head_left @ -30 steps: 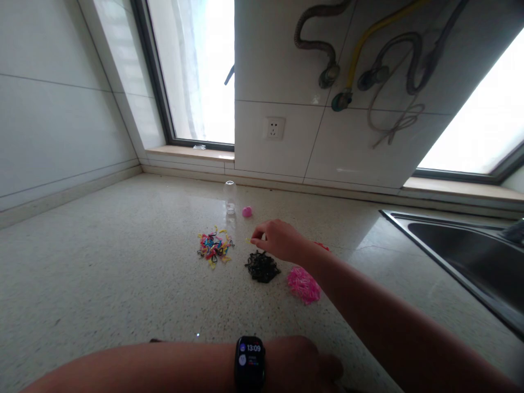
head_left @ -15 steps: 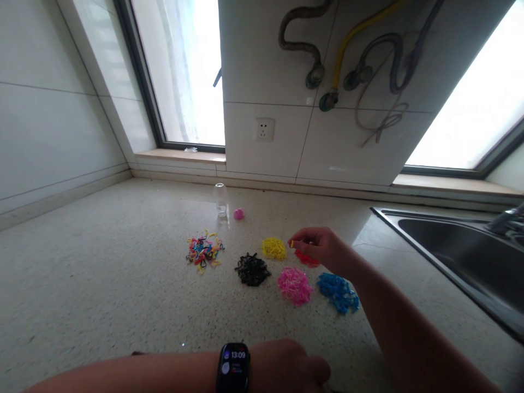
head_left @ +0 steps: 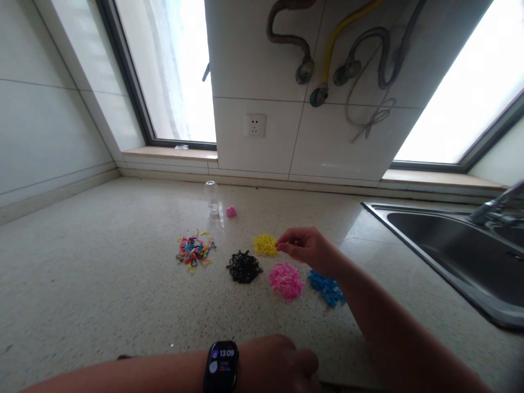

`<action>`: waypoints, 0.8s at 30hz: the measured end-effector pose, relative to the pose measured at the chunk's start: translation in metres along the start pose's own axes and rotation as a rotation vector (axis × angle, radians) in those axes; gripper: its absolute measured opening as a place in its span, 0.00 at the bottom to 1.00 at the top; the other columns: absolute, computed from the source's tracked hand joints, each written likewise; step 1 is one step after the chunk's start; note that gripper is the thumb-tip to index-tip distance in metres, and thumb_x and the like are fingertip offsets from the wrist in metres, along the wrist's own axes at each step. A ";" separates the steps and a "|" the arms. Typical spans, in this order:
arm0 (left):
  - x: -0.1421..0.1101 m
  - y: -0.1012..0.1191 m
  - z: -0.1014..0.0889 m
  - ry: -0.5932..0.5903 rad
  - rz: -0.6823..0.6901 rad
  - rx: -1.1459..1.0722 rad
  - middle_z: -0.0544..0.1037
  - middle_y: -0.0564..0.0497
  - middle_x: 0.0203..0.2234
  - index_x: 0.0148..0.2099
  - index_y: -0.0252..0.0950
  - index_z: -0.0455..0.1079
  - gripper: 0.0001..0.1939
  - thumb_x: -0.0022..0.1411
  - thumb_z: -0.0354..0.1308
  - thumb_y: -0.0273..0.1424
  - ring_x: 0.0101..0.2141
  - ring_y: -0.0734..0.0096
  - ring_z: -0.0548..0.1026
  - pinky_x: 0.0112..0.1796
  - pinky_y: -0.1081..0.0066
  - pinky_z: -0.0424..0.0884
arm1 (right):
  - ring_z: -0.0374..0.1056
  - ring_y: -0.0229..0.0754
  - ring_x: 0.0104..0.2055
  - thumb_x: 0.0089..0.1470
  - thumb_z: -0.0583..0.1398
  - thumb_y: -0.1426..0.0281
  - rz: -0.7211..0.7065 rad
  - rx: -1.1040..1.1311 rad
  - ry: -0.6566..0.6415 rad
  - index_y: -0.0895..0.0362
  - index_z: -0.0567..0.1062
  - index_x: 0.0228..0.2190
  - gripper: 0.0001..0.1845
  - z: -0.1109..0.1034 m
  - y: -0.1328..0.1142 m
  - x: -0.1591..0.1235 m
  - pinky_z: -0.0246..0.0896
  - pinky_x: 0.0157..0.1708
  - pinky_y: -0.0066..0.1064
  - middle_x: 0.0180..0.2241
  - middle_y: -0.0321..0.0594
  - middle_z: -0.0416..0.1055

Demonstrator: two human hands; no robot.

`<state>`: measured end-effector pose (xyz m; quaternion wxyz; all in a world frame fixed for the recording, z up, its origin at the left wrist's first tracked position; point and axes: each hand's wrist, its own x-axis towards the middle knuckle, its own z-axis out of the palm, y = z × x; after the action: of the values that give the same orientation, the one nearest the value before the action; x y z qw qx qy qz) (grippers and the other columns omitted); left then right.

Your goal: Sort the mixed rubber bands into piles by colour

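My right hand (head_left: 301, 244) is pinched, thumb and forefinger together at the right edge of a pile of small yellow rubber bands (head_left: 265, 245). What sits between those fingertips is too small to make out. Close by lie piles of black rubber bands (head_left: 244, 267), pink rubber bands (head_left: 286, 281) and blue rubber bands (head_left: 326, 287), the blue one partly covered by my forearm. A mixed-colour heap of rubber bands (head_left: 195, 250) lies farther left. My left hand (head_left: 282, 360), below a black watch (head_left: 221, 364), rests with curled fingers near the counter's front edge; its palm is hidden.
Toward the back stand a clear plastic bottle (head_left: 212, 198) and a pink cap (head_left: 231, 211). A steel sink (head_left: 434, 240) with a tap (head_left: 497, 206) is set into the speckled counter (head_left: 102, 284) on the right. Hoses hang on the tiled wall behind.
My right hand has moved left from over the red pile to the yellow pile's edge; the red pile is now hidden. A yellow bit seen in its fingertips no longer shows. The view shifted slightly.
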<state>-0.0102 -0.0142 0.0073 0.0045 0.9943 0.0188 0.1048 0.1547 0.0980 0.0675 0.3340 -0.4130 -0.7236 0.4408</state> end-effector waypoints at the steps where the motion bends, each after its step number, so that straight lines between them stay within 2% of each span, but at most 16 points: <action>1: 0.000 0.000 0.001 -0.001 0.000 -0.003 0.69 0.55 0.23 0.32 0.35 0.66 0.12 0.67 0.58 0.35 0.26 0.74 0.68 0.19 0.71 0.60 | 0.49 0.29 0.19 0.50 0.66 0.56 -0.005 0.019 -0.001 0.60 0.80 0.31 0.18 0.001 -0.002 -0.001 0.42 0.17 0.24 0.17 0.29 0.59; 4: -0.001 0.001 0.003 0.002 -0.028 -0.008 0.70 0.54 0.24 0.33 0.35 0.67 0.13 0.70 0.54 0.37 0.24 0.74 0.66 0.19 0.71 0.60 | 0.51 0.30 0.19 0.49 0.66 0.56 -0.024 0.061 0.003 0.59 0.80 0.30 0.18 0.004 -0.008 -0.003 0.43 0.18 0.24 0.17 0.30 0.60; 9: -0.002 0.001 0.002 0.022 -0.021 0.002 0.67 0.55 0.22 0.34 0.35 0.67 0.10 0.67 0.57 0.34 0.25 0.73 0.67 0.18 0.71 0.59 | 0.57 0.32 0.22 0.50 0.66 0.56 -0.038 0.096 0.023 0.58 0.80 0.29 0.16 0.004 -0.011 -0.005 0.51 0.20 0.24 0.21 0.35 0.68; 17: -0.001 0.001 0.001 0.004 -0.036 -0.004 0.66 0.55 0.22 0.33 0.35 0.67 0.13 0.70 0.53 0.37 0.22 0.74 0.64 0.18 0.71 0.59 | 0.58 0.30 0.21 0.51 0.66 0.57 -0.054 0.220 0.027 0.58 0.78 0.29 0.16 0.003 -0.009 -0.004 0.52 0.19 0.23 0.23 0.36 0.71; 24: -0.001 0.001 0.003 0.031 -0.014 -0.001 0.68 0.56 0.22 0.35 0.35 0.67 0.09 0.65 0.60 0.34 0.24 0.73 0.65 0.19 0.71 0.60 | 0.63 0.30 0.21 0.49 0.68 0.61 -0.059 0.354 0.011 0.57 0.75 0.29 0.13 0.004 -0.011 -0.006 0.57 0.19 0.22 0.27 0.39 0.77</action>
<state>-0.0105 -0.0154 0.0045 0.0052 0.9924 0.0255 0.1203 0.1500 0.0884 0.0753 0.4181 -0.3288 -0.6448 0.5489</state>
